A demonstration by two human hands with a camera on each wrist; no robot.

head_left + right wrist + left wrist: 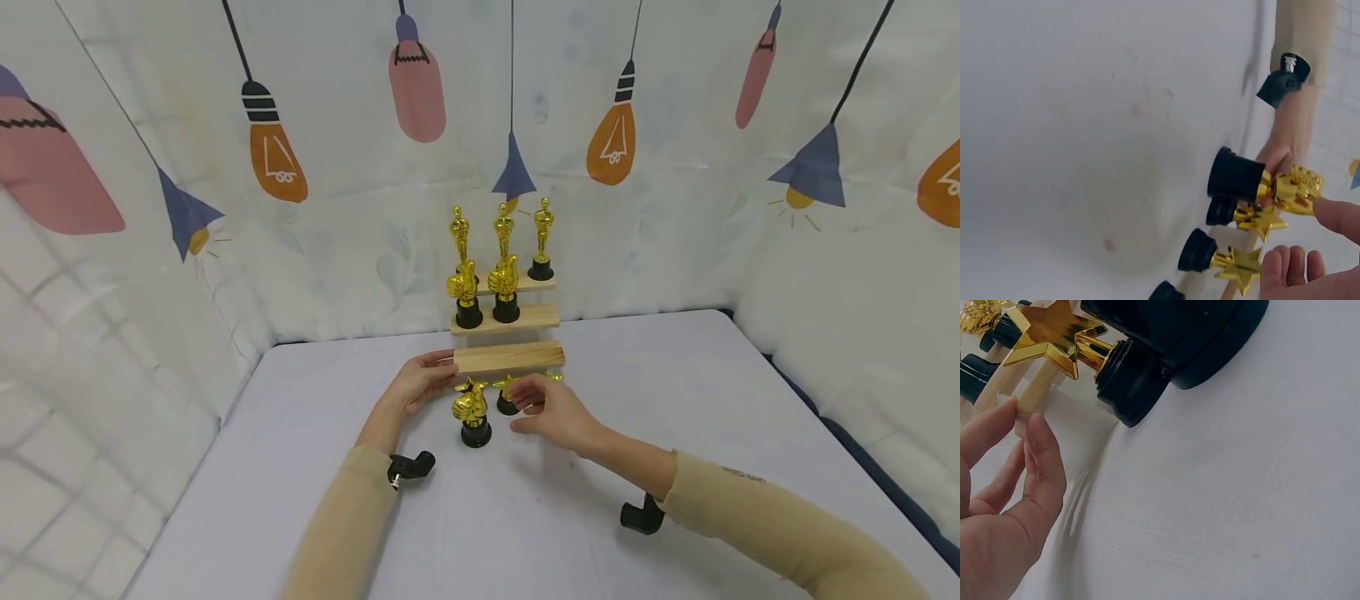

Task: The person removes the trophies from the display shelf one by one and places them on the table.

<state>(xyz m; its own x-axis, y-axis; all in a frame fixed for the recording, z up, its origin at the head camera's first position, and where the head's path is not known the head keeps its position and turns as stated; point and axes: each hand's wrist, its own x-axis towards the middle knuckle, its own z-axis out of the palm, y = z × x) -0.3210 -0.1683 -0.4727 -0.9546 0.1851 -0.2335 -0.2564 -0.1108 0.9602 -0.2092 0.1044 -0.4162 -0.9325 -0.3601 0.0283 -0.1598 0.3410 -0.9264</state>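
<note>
My left hand (416, 383) pinches the left end of the lowest wooden step (510, 357) of a small tiered rack; in the left wrist view the board's end (1032, 400) sits between thumb and fingers. A gold thumbs-up trophy (472, 410) on a black base stands in front of that step. Behind it stand star trophies (506, 402), one partly hidden by the thumbs-up trophy. My right hand (558, 414) hovers beside them, thumb apart from bent fingers, holding nothing. In the right wrist view its fingers overlap the edge of a star trophy (1239, 269).
On the middle step (540, 316) stand two thumbs-up trophies (506, 292). The top step (536, 283) carries three gold figure trophies (543, 237). Behind the white-covered table (637, 367) hangs a curtain printed with lamps (345, 250).
</note>
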